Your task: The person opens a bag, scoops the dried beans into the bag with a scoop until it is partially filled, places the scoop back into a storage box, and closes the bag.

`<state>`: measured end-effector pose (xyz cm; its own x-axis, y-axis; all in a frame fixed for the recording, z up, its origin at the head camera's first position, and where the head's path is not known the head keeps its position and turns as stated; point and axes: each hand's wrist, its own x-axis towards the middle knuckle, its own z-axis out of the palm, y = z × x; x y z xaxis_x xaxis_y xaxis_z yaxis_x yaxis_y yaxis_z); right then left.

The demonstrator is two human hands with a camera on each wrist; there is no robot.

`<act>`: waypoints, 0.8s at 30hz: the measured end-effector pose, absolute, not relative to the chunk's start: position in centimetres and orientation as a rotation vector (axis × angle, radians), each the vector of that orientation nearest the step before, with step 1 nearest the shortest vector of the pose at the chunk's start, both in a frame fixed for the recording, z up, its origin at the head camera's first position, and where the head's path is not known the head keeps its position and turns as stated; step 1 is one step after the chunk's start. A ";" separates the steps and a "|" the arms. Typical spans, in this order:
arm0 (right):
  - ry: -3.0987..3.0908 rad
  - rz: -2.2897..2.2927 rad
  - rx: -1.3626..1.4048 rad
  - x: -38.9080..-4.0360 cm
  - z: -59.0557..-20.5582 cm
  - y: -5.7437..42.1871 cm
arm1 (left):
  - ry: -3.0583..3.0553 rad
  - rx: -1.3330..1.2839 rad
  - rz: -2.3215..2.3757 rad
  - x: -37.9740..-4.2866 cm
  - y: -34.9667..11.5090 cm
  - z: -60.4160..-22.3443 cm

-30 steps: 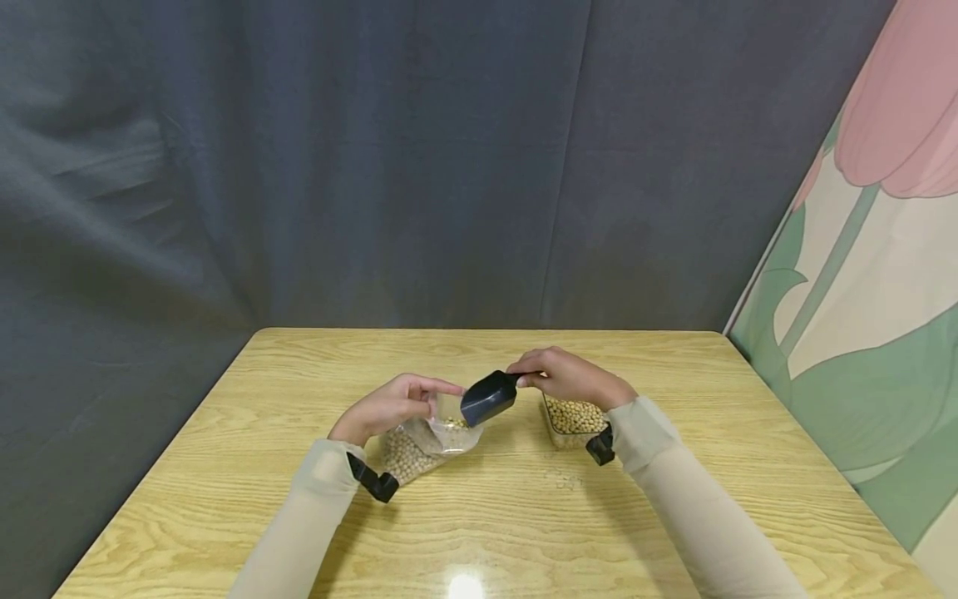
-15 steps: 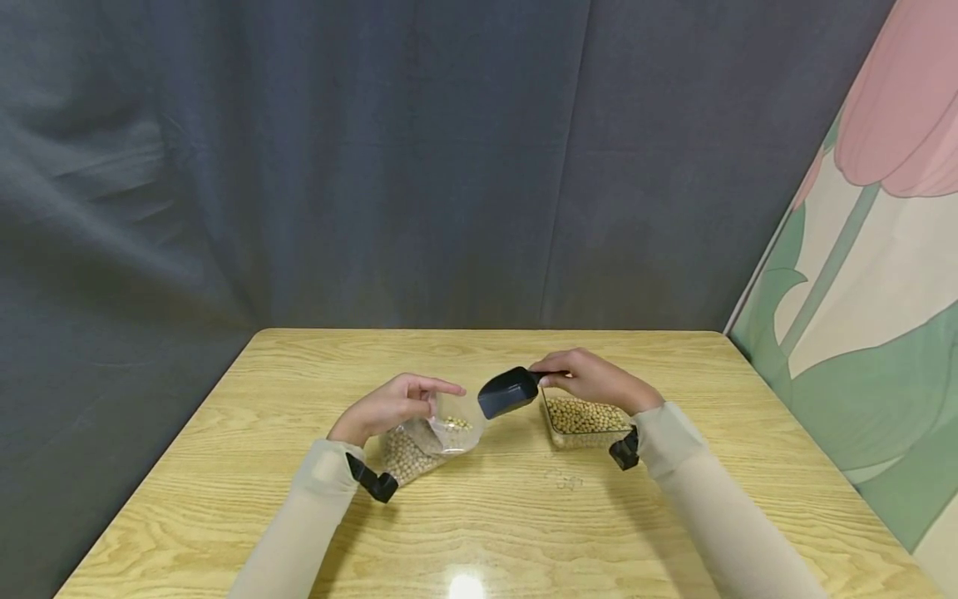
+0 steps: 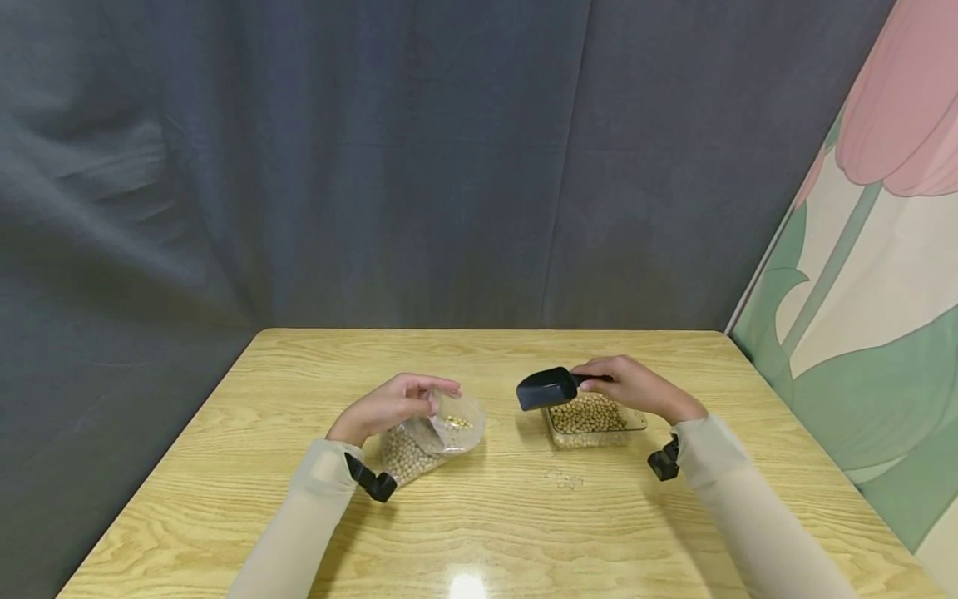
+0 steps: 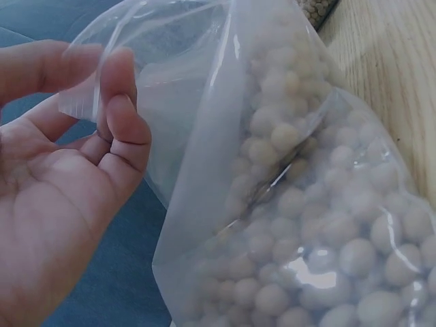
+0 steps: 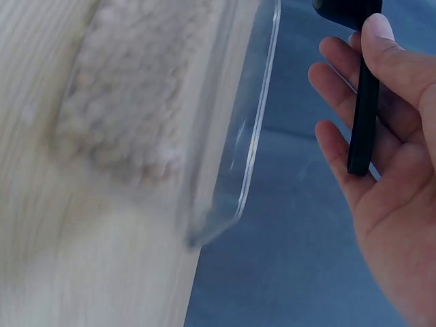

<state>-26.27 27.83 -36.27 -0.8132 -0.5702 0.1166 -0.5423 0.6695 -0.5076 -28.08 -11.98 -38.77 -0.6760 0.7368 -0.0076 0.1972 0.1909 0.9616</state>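
Observation:
A clear plastic bag (image 3: 407, 457) of round pale beans leans on the table left of centre, its mouth facing right. My left hand (image 3: 385, 406) pinches the bag's edge, with the zip strip (image 4: 102, 75) by the fingers in the left wrist view. Further right, my right hand (image 3: 636, 387) grips a black scoop (image 3: 546, 389) by its handle (image 5: 365, 116), thumb on top. The scoop hangs above the left end of a clear rectangular container (image 3: 638, 423) holding similar beans (image 3: 587, 413); no beans show in its bowl. Beans in the container are blurred in the right wrist view.
The wooden table (image 3: 479, 532) runs back to a dark curtain (image 3: 419, 166). A wall with a painted flower (image 3: 861, 333) borders the right side. Small faint marks (image 3: 565, 480) lie on the table in front of the container.
My right hand has moved the scoop rightward, away from the bag's mouth and over to the container. The left hand and bag have stayed nearly in place.

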 end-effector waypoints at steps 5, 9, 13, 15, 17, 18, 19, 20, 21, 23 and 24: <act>2.846 -0.816 -0.892 -26.1 -36.8 29.5 | 1.999 0.783 1.533 -28.2 -12.1 -38.9; 2.845 -0.812 -0.844 -25.9 -37.2 30.7 | 1.912 0.714 1.626 -28.4 -12.1 -39.1; 2.850 -0.812 -0.828 -25.6 -37.5 31.4 | 1.803 0.704 1.691 -28.5 -12.2 -39.3; 2.852 -0.809 -0.824 -25.5 -37.6 31.6 | 1.768 0.700 1.712 -28.5 -12.3 -39.3; 2.854 -0.804 -0.815 -25.5 -37.8 31.8 | 1.745 0.696 1.727 -28.4 -12.3 -39.3; 2.857 -0.799 -0.822 -25.5 -37.9 31.9 | 1.741 0.696 1.729 -28.4 -12.3 -39.2; 2.861 -0.802 -0.820 -25.5 -38.0 31.9 | 1.737 0.704 1.731 -28.4 -12.4 -39.2; 2.860 -0.804 -0.824 -25.5 -38.1 32.0 | 1.743 0.709 1.731 -28.4 -12.4 -39.2; 2.862 -0.809 -0.822 -25.5 -38.2 32.0 | 1.748 0.719 1.729 -28.4 -12.4 -39.2; 2.860 -0.812 -0.836 -25.4 -38.3 32.0 | 1.770 0.732 1.716 -28.4 -12.4 -39.2; 2.857 -0.814 -0.845 -25.4 -38.4 32.0 | 1.784 0.735 1.708 -28.4 -12.4 -39.2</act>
<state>-25.37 31.99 -38.39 -0.8488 -0.5201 0.0948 -0.4921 0.7115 -0.5017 -28.36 -12.39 -39.22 -0.6949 0.7188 -0.0217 0.0097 0.0395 0.9992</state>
